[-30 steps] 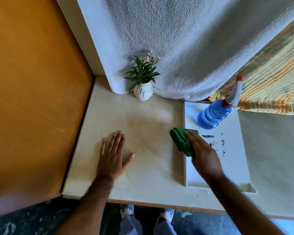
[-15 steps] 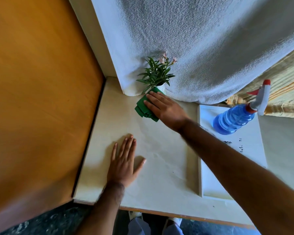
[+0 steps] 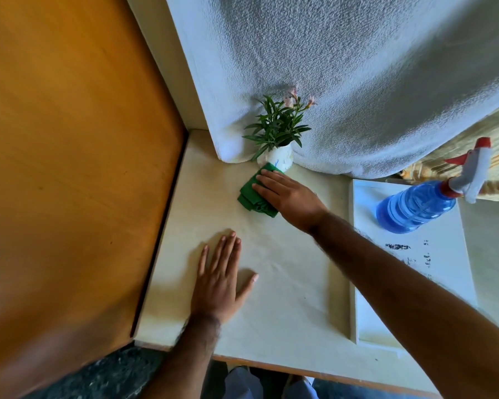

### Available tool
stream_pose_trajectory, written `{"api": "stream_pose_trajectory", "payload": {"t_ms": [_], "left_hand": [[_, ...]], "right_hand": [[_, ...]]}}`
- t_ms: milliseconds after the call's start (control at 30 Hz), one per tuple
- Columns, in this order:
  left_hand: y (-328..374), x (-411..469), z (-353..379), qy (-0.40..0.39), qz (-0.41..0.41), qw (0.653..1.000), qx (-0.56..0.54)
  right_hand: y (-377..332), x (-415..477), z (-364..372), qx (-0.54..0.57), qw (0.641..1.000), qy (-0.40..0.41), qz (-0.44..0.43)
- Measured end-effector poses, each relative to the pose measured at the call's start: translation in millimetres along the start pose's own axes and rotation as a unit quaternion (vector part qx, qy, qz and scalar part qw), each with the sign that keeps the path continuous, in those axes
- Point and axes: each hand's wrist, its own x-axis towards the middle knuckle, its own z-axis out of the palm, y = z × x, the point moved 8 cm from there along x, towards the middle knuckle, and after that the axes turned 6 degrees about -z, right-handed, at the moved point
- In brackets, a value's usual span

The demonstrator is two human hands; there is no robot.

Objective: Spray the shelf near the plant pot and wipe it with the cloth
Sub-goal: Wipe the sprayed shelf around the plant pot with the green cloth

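You're on the wiping step: right hand [image 3: 288, 194] pressing the green cloth [image 3: 252, 197] flat, touching the plant pot [image 3: 277, 158]; left hand [image 3: 219, 283] splayed on the shelf [image 3: 285, 283]. Next, sweep toward you without nudging the pot.

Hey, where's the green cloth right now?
In the head view, the green cloth lies on the shelf under the right hand, pressed against the base of the plant pot, left of the spray bottle.

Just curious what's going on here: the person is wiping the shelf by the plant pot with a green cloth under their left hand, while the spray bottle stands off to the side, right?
Not quite. In the head view the green cloth lies under the right hand, beside the plant pot. The left hand rests flat on the shelf. The spray bottle does stand aside.
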Motion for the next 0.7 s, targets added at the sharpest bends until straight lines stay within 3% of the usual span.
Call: {"api": "stream_pose_trajectory", "payload": {"t_ms": [200,333,500,700], "left_hand": [[-0.6,-0.3,0.7,-0.018,-0.001,1.000,0.008],[0.4,1.2,-0.2,-0.022,-0.002,1.000,0.008],[-0.2,0.6,-0.1,-0.008,0.003,1.000,0.008],[-0.5,1.0,1.0,-0.003,0.004,1.000,0.008]], "right_hand": [[11.8,10.2,-24.2,-0.023,0.999,0.038,-0.030],[15.7,-2.6,-7.0,0.019,0.999,-0.009,-0.042],[19.0,-16.8,21.1,0.109,0.988,-0.097,0.047],[4.4,-14.8,-8.6,0.058,0.998,0.020,0.005]]}}
